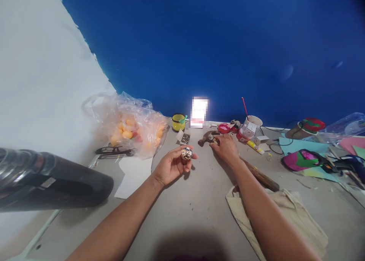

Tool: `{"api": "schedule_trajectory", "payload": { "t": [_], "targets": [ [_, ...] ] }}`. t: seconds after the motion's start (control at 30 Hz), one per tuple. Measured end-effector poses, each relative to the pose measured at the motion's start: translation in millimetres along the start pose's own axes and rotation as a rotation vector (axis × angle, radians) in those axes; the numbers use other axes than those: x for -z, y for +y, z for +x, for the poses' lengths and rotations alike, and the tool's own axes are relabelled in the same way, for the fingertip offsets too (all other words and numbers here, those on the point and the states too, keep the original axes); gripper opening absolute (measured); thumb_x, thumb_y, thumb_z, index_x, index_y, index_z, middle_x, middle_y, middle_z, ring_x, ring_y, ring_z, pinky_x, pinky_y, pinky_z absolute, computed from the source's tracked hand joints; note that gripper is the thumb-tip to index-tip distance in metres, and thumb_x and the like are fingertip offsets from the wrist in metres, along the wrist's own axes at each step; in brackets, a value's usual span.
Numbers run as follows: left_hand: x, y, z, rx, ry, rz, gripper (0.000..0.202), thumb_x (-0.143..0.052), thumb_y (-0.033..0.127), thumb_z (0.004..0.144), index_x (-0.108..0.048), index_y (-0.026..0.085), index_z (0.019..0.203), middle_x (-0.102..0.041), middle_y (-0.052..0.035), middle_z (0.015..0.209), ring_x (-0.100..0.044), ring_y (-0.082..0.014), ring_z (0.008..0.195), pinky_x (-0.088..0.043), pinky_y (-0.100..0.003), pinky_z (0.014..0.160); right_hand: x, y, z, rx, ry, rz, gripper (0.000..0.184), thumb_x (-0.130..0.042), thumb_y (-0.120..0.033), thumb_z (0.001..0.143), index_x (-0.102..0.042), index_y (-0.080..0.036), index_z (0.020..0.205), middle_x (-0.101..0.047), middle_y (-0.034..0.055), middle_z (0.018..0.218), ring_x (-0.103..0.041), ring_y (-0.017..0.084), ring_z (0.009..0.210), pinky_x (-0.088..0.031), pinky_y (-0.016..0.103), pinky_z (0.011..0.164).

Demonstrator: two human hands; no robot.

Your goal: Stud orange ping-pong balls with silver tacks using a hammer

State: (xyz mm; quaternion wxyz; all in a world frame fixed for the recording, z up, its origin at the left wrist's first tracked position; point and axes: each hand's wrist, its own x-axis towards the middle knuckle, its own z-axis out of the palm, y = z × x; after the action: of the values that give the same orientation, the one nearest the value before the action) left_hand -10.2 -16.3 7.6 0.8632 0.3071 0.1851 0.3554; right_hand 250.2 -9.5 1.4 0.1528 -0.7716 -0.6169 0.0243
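Observation:
My left hand (172, 166) is raised over the table, its fingers closed around a small ball (187, 153) covered in shiny silver and gold metal heads. Palm down, my right hand (226, 148) rests on a claw hammer (264, 177) just behind its head, with fingers curled at the neck. Shiny bits show beside those fingertips; what they are is unclear. The hammer's wooden handle runs out under my right forearm. Between and beyond my hands stands a small open box (185, 139) of shiny metal pieces, probably tacks.
Left are a clear plastic bag (134, 128) of orange balls, eyeglasses (114, 150), white paper (134, 177) and a large dark cylinder (57, 181). A yellow cup (178, 122) and a blurred bright screen (199, 110) stand behind. Right are a white cup (254, 121), glue tube (256, 147), cloth (302, 219) and coloured paper (305, 145).

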Motion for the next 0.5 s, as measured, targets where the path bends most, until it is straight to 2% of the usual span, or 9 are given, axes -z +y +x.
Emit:
{"api": "schedule_trajectory", "payload": {
  "t": [0.1, 0.17, 0.23, 0.3, 0.5],
  "targets": [
    [0.7, -2.0, 0.6, 0.011, -0.020, -0.002, 0.035, -0.064, 0.034, 0.090, -0.073, 0.009, 0.113, -0.078, -0.0171, 0.093, -0.066, -0.0187, 0.061, -0.049, -0.031, 0.062, 2.5, -7.2, -3.2, 0.075, 0.167, 0.206, 0.027, -0.061, -0.033, 0.091, -0.078, -0.016, 0.102, -0.070, 0.0152, 0.106, -0.061, 0.029, 0.105, -0.045, 0.040, 0.096],
    [-0.3, -3.1, 0.8, 0.026, -0.009, -0.004, 0.034, -0.062, 0.034, 0.091, -0.074, 0.008, 0.110, -0.076, -0.0147, 0.087, -0.064, -0.0181, 0.060, -0.048, -0.030, 0.062, 6.9, -18.0, -8.6, 0.138, 0.194, 0.451, 0.024, -0.059, -0.034, 0.091, -0.077, -0.018, 0.092, -0.073, 0.0105, 0.096, -0.064, 0.024, 0.093, -0.048, 0.036, 0.088],
    [-2.7, -3.8, 0.8, 0.037, 0.013, -0.015, 0.034, -0.062, 0.034, 0.091, -0.075, 0.007, 0.108, -0.074, -0.0121, 0.081, -0.062, -0.0167, 0.058, -0.048, -0.029, 0.061, 12.2, -32.0, -16.4, 0.168, 0.096, 0.719, 0.025, -0.061, -0.039, 0.089, -0.076, -0.020, 0.085, -0.074, 0.0058, 0.086, -0.063, 0.019, 0.076, -0.050, 0.031, 0.073],
    [-5.7, -4.4, 0.6, 0.045, 0.030, -0.021, 0.034, -0.064, 0.035, 0.090, -0.075, 0.007, 0.105, -0.071, -0.0098, 0.076, -0.060, -0.0154, 0.057, -0.048, -0.029, 0.060, 16.7, -46.4, -25.2, 0.177, -0.020, 0.915, 0.025, -0.066, -0.043, 0.087, -0.077, -0.020, 0.087, -0.074, 0.0035, 0.080, -0.063, 0.017, 0.070, -0.049, 0.029, 0.067],
    [-12.6, -7.1, -0.2, 0.039, 0.063, -0.024, 0.025, -0.069, 0.036, 0.087, -0.069, 0.012, 0.080, -0.068, -0.0068, 0.068, -0.057, -0.0143, 0.054, -0.049, -0.028, 0.057, 16.6, -72.6, -45.0, 0.170, -0.293, 1.205, 0.033, -0.075, -0.050, 0.083, -0.077, -0.020, 0.096, -0.075, 0.0055, 0.086, -0.069, 0.019, 0.074, -0.056, 0.033, 0.069]
  ]
}}
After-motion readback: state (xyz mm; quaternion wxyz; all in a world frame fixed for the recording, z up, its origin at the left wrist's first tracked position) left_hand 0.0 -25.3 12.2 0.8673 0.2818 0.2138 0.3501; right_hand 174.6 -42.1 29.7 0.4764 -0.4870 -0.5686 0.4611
